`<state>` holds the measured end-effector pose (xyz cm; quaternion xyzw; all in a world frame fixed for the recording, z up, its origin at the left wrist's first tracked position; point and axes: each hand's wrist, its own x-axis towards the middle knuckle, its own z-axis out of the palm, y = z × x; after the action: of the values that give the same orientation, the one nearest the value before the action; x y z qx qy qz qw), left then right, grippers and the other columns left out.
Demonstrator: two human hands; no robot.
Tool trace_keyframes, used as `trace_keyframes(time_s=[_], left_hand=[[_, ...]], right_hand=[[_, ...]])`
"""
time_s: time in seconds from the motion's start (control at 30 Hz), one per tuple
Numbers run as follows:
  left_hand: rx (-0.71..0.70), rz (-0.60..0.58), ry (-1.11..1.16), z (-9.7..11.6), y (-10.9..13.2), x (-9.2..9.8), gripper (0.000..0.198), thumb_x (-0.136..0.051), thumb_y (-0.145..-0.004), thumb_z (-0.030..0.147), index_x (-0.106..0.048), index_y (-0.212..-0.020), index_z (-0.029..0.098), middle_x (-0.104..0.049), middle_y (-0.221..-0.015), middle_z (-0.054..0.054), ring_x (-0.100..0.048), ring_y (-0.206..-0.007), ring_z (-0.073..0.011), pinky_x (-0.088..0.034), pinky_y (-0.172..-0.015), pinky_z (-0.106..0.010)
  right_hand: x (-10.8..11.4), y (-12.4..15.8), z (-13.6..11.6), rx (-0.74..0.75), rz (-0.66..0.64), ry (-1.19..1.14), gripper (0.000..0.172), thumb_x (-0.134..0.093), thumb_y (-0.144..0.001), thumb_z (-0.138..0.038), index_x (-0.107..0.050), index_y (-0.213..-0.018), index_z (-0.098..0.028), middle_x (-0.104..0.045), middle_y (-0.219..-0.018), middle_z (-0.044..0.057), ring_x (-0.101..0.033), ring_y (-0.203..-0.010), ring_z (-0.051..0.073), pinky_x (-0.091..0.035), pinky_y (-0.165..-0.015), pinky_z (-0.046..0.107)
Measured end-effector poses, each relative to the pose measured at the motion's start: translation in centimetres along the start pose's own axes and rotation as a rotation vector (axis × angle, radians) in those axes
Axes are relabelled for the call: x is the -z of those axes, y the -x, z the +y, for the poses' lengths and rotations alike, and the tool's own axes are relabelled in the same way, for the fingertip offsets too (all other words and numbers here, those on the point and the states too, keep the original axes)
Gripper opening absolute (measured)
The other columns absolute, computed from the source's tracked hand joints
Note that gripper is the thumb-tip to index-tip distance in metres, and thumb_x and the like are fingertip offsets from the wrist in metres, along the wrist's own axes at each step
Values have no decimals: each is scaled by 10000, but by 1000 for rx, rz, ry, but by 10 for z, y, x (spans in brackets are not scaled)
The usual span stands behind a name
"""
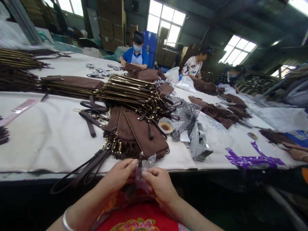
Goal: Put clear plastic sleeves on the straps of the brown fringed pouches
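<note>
At the table's front edge lies a brown fringed pouch [151,131] with a gold zip. From the zip's near end a short dark leather pull [140,163] hangs over the edge, its lower part inside a small clear plastic bag [141,183]. My left hand [121,175] is closed, thumb and finger pinching at the pull and the bag's upper edge. My right hand [161,184] pinches the side of the plastic bag. Some fingertips are hidden behind the plastic. Dark wrist straps [92,162] with gold clasps hang beside my left forearm.
Stacked gold-zipped pouches [130,89] rise behind the work. A small bowl [166,125], a grey tape dispenser [199,142] and purple plastic [252,157] lie to the right. At far left is a pink comb [21,109]. Co-workers sit across the table; another person's hand [297,152] shows at right.
</note>
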<state>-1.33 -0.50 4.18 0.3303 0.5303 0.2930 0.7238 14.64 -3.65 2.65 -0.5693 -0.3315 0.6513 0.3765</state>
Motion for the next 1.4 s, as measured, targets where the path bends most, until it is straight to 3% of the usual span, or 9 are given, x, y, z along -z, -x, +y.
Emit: trace_keyframes(time_s=[0.1, 0.3, 0.43, 0.6, 0.73, 0.97, 1.23, 1.4], left_hand=[[99, -51, 38, -11, 9, 9, 450, -702, -687, 568, -627, -887, 172, -689, -799, -63, -655, -820, -243, -465, -692, -296], [-16, 76, 7, -30, 1, 17, 383, -716, -683, 524, -620, -739, 158, -628, -637, -25, -574, -577, -175, -425, -573, -268], [-211, 152, -273, -18, -7, 21, 307, -646, -745, 461, -647, -676, 162, -606, -589, -11, -536, -557, -170, -379, -540, -251], [-360, 235, -572, 10, -11, 20, 250, -558, -794, 386, -666, -698, 181, -646, -617, -18, -556, -582, -184, -368, -554, -254], [-392, 291, -691, 19, -15, 17, 256, -509, -793, 363, -642, -668, 183, -643, -635, -16, -559, -611, -184, -371, -580, -257], [-358, 403, -707, 8, -17, 21, 299, -437, -820, 398, -610, -695, 188, -635, -650, -11, -563, -623, -184, -376, -573, -258], [-236, 205, -582, 21, -17, 18, 436, -502, -790, 566, -659, -763, 159, -644, -638, -23, -537, -572, -170, -348, -497, -235], [-220, 189, -669, 29, -25, 16, 376, -572, -741, 532, -642, -687, 166, -607, -552, 1, -501, -509, -152, -328, -483, -235]], right_hand=[[-10, -5, 6, 2, 45, -13, 389, -748, -648, -497, -631, -654, -125, -469, -403, -51, -344, -339, 56, -232, -349, 183], [-18, -9, 12, 52, 72, -56, 450, -712, -668, -575, -620, -658, -135, -519, -442, -32, -411, -377, 78, -297, -370, 187], [-18, -9, 12, -4, 45, 1, 459, -641, -719, -600, -578, -659, -150, -490, -386, -40, -382, -316, 69, -218, -336, 172], [-23, -12, 6, -19, 26, 24, 375, -643, -719, -496, -558, -627, -143, -583, -497, -1, -390, -303, 47, -174, -318, 168], [-31, -12, -5, -66, 19, 18, 334, -643, -703, -456, -550, -637, -143, -618, -556, 11, -421, -298, 46, -184, -298, 164], [-39, -12, -15, -127, 0, -42, 259, -578, -778, -378, -542, -661, -151, -522, -434, -41, -362, -260, 43, -153, -274, 157], [-42, -19, -11, -53, 37, -109, 319, -631, -736, -447, -550, -698, -140, -612, -585, 2, -422, -294, 40, -161, -279, 158], [-41, -23, -12, -10, 46, -47, 409, -642, -723, -533, -546, -665, -140, -616, -577, 14, -407, -307, 36, -178, -302, 162]])
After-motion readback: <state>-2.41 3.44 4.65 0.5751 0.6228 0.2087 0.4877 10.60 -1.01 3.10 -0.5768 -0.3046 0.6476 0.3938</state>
